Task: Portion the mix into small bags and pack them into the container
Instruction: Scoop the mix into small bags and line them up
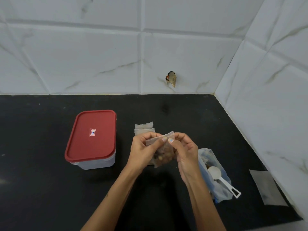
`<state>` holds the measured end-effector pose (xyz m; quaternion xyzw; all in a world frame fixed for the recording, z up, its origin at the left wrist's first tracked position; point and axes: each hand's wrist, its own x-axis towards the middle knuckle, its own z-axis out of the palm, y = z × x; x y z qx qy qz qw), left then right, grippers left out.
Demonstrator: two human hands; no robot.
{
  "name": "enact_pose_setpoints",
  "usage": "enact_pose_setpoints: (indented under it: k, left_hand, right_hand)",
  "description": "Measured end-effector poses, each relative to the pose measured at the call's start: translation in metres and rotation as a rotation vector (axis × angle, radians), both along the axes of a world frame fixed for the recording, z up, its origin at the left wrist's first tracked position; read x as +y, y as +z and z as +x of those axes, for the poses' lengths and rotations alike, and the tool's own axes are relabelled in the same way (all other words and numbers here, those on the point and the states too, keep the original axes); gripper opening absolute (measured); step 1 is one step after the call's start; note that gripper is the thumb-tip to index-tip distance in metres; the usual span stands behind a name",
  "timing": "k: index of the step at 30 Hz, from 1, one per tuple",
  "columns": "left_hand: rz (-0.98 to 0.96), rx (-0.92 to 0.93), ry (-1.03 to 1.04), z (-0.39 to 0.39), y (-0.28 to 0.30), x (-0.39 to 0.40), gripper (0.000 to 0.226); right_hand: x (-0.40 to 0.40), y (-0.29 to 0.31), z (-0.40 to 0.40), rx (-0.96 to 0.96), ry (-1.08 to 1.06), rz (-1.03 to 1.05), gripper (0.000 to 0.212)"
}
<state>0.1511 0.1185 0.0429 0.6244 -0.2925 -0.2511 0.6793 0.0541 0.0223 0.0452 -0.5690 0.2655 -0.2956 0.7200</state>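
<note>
Black stone countertop runs back to a white marbled tile wall. Above its middle, the left hand and the right hand hold 1 small clear bag off the surface. Both pinch its top edge between thumb and curled fingers, thumbs nearly touching at the strip. Brown mix fills the bag's lower half. Behind the hands, 2 more small bags lie overlapping on the counter. To the left stands a clear plastic container, its red lid on and carrying a small sticker. Just right of the right wrist lies a larger open bag, with a white measuring scoop resting in it, handle pointing out toward the near right. Farther right, near the wall, a flat clear sheet lies on the counter.
</note>
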Motion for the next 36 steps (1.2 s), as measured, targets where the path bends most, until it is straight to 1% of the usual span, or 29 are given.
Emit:
enact_pose_setpoints:
  k: [1, 4, 6, 8, 10, 12, 14, 16, 17, 20, 22, 24, 27, 28, 31, 34, 36]
  left_hand:
    - [0.007, 0.012, -0.013, 0.0, 0.0, 0.0, 0.005]
    - [0.044, 0.063, -0.058, 0.002, 0.003, 0.001, 0.01]
    - [0.047, 0.142, -0.051, 0.004, 0.002, 0.001, 0.02]
    - [0.024, 0.208, -0.021, 0.005, 0.0, 0.0, 0.019]
    - [-0.003, 0.226, -0.001, 0.005, -0.003, -0.001, 0.017]
    - [-0.038, 0.236, 0.003, 0.005, -0.005, -0.002, 0.018]
    - [-0.09, 0.26, -0.013, 0.005, -0.006, -0.002, 0.019]
    - [-0.125, 0.272, -0.02, 0.006, -0.004, -0.002, 0.021]
    - [-0.129, 0.271, -0.007, 0.007, -0.003, -0.003, 0.02]
    - [-0.123, 0.284, 0.073, 0.007, 0.0, -0.004, 0.014]
    - [-0.109, 0.269, 0.102, 0.007, -0.002, -0.003, 0.012]
    - [-0.089, 0.24, 0.104, 0.008, -0.005, -0.001, 0.012]
    - [-0.021, 0.161, 0.091, 0.008, -0.009, 0.003, 0.023]
    - [-0.01, 0.139, 0.08, 0.008, -0.01, 0.004, 0.024]
    - [-0.003, 0.108, 0.064, 0.004, -0.012, 0.003, 0.009]
    - [0.033, 0.044, 0.071, 0.001, -0.013, 0.0, 0.014]
    - [0.052, 0.039, 0.075, -0.001, -0.015, -0.001, 0.015]
  right_hand:
    - [-0.001, -0.002, -0.001, -0.004, 0.001, 0.012, 0.02]
    - [-0.004, -0.005, -0.002, -0.007, -0.025, 0.054, 0.005]
    - [-0.006, -0.005, -0.003, -0.054, -0.049, 0.141, 0.006]
    - [-0.01, -0.005, -0.003, -0.145, -0.066, 0.28, 0.009]
    - [-0.012, -0.006, -0.003, -0.172, -0.08, 0.33, 0.012]
    - [-0.016, -0.007, -0.001, -0.167, -0.06, 0.33, 0.011]
    - [-0.022, -0.005, 0.002, -0.143, 0.014, 0.3, 0.003]
    - [-0.031, -0.001, 0.006, -0.116, 0.124, 0.248, 0.019]
    - [-0.036, 0.001, 0.008, -0.076, 0.186, 0.177, 0.024]
    - [-0.041, 0.007, 0.014, 0.065, 0.314, -0.085, 0.01]
    - [-0.041, 0.007, 0.016, 0.102, 0.324, -0.158, 0.009]
    - [-0.04, 0.005, 0.016, 0.113, 0.323, -0.174, 0.002]
    - [-0.035, -0.001, 0.014, 0.136, 0.313, -0.185, 0.005]
    - [-0.032, -0.003, 0.014, 0.143, 0.299, -0.188, 0.005]
    - [-0.027, -0.005, 0.013, 0.14, 0.247, -0.205, 0.005]
    - [-0.024, -0.005, 0.011, 0.154, 0.224, -0.227, 0.009]
    - [-0.024, -0.006, 0.011, 0.169, 0.205, -0.254, 0.011]
